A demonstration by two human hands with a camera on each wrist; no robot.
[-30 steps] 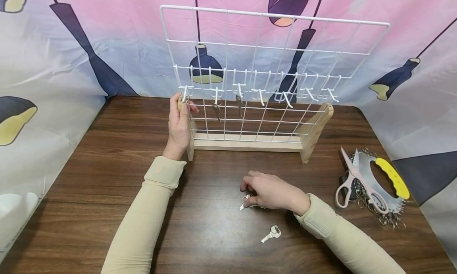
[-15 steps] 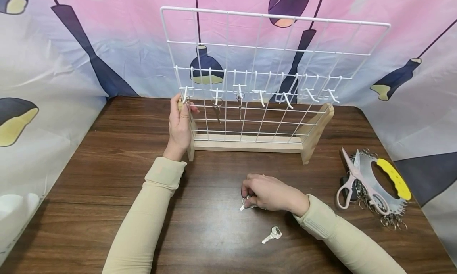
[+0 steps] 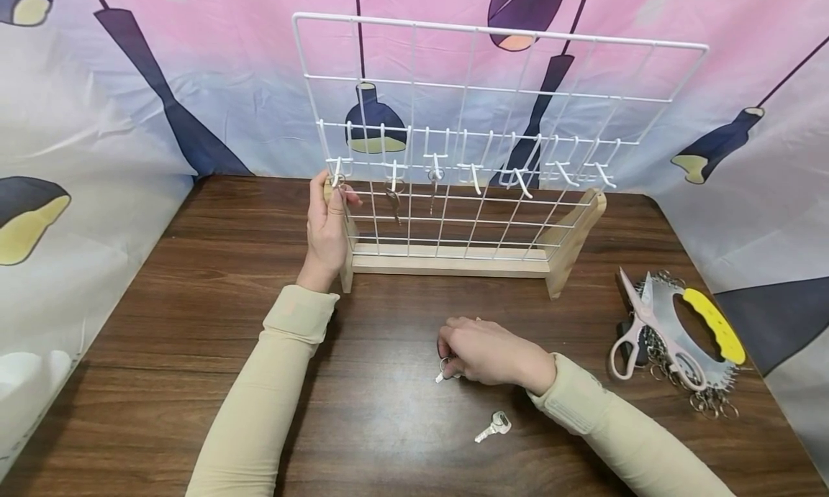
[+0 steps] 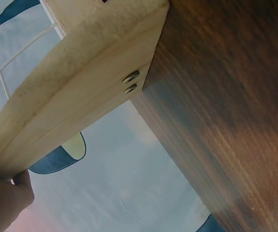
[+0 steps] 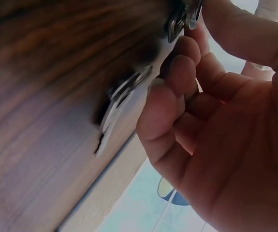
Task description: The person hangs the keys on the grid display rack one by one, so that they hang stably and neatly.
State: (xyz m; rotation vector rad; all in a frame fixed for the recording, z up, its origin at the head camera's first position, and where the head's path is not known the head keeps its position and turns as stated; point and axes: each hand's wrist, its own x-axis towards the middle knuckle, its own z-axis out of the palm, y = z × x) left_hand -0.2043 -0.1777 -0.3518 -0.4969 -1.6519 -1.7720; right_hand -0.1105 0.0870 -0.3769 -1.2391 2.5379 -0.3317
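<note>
With my left hand [image 3: 327, 227] I gripped the wooden side post [image 4: 78, 92] of the wire rack [image 3: 465, 86], near its upper end. My right hand [image 3: 495, 349] pinched a small ringed key [image 3: 440, 377] between thumb and finger, low over the brown table [image 3: 382, 432]. A loose key [image 3: 495, 426] lay nearer to me. Other keys [image 3: 394, 207] hung from hooks at the left.

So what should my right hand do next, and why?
Probably lift the silver metal key with its ring: your right hand seems to pinch it at the brown wooden table, while the white wire rack has bare white hooks.
</note>
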